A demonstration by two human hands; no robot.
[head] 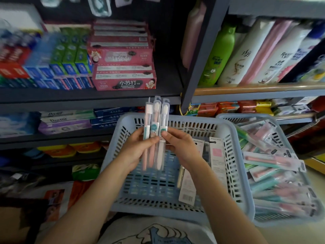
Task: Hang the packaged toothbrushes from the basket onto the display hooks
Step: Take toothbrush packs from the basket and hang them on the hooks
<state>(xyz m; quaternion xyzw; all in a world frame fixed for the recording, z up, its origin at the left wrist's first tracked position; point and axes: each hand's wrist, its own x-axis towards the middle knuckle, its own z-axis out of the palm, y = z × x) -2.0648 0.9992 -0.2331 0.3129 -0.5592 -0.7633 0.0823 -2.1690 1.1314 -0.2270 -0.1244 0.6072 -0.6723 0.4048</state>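
Near basket (233, 173) as landmark. Above its middle, both hands hold three packaged toothbrushes (155, 131) upright, side by side: left hand (139, 148) on their left, right hand (179, 148) on their right. Inside the basket, by its right wall, lie flat carded packs (189, 187). A second basket (306, 221), touching its right side, holds a pile of packaged brushes (274, 161). Behind the landmark stands the shelving (88, 95); toothpaste boxes (123, 73) sit behind and to its left, bottles (246, 55) behind and to its right.
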